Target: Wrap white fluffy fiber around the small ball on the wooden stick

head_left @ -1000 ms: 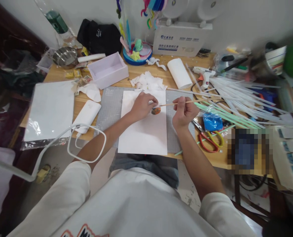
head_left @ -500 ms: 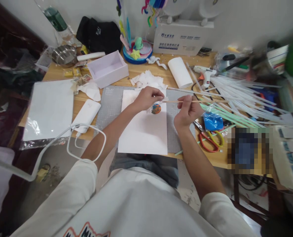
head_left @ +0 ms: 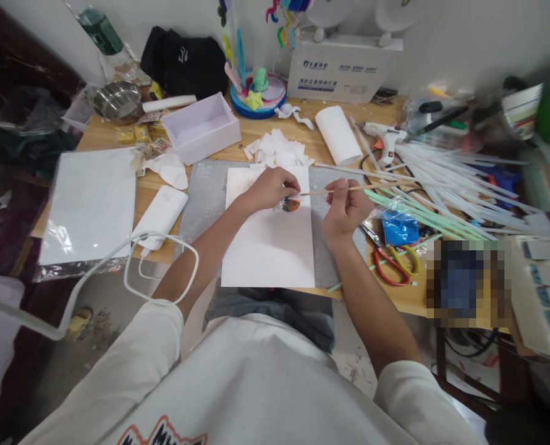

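Observation:
Between the thumb and fingers of my right hand point(head_left: 344, 210) is a thin wooden stick point(head_left: 316, 193), held nearly level with its tip pointing left. That tip reaches the fingertips of my left hand point(head_left: 275, 188), which are pinched together; whatever they hold is hidden. Just below the left fingers is a small round orange-and-dark picture point(head_left: 291, 204), partly covered by the hand. It appears over a white sheet of paper point(head_left: 268, 253), which lies on a grey cutting mat point(head_left: 201, 191).
Torn white paper scraps point(head_left: 277, 148) lie behind the sheet. On the right are scissors point(head_left: 393, 266), a glue gun point(head_left: 389, 142) and many translucent sticks point(head_left: 451, 170). A lilac box point(head_left: 205, 133) and a power bank point(head_left: 161, 216) with a white cable are on the left.
My left hand has shifted slightly left and down, covering more of the round picture. My right hand and the stick have moved a little left. The white bit at the stick's tip is now mostly hidden.

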`<move>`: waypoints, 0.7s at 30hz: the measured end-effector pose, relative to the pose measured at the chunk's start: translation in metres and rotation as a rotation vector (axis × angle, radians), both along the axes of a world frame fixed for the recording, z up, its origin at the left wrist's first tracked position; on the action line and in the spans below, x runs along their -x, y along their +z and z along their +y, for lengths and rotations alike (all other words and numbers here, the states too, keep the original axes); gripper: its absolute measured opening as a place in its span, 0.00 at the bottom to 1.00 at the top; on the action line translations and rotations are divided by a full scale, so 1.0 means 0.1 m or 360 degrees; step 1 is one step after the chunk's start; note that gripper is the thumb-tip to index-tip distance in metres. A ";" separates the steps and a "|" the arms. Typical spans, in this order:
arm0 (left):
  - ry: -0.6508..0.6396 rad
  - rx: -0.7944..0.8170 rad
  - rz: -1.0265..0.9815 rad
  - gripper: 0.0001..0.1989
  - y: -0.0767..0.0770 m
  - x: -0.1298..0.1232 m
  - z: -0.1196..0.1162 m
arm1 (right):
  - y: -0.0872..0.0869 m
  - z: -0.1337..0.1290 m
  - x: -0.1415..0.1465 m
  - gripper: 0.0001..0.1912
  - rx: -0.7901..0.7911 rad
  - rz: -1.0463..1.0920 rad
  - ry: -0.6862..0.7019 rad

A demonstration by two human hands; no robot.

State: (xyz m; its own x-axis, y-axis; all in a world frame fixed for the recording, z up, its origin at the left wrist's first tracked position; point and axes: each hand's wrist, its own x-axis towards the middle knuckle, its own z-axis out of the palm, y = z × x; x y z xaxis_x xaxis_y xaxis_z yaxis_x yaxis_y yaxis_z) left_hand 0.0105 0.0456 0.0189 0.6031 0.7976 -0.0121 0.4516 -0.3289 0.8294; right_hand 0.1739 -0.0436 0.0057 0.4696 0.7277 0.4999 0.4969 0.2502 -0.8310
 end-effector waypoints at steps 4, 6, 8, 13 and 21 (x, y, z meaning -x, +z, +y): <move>0.0062 -0.0025 -0.0041 0.08 -0.04 0.01 0.02 | -0.02 0.00 0.01 0.25 0.0038 -0.0051 0.0090; 0.0073 -0.0025 -0.0048 0.07 -0.05 0.01 0.05 | -0.03 0.00 0.01 0.25 0.0038 -0.0072 0.0105; 0.0073 -0.0024 -0.0031 0.07 -0.07 0.02 0.07 | -0.03 0.01 0.01 0.25 0.0042 -0.0098 0.0118; 0.0060 0.0032 -0.0004 0.07 -0.05 0.03 0.10 | -0.02 0.01 0.01 0.25 0.0029 -0.0107 0.0103; 0.0066 0.0051 0.0087 0.08 -0.01 0.03 0.09 | -0.04 0.01 0.01 0.26 0.0041 -0.0092 0.0123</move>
State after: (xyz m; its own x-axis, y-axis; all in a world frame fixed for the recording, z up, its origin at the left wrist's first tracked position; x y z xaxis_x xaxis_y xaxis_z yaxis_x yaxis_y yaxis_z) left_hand 0.0080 0.0547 0.0181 0.5672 0.8206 -0.0699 0.5093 -0.2827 0.8129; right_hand 0.1730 -0.0421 0.0016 0.3828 0.7735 0.5052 0.5241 0.2685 -0.8082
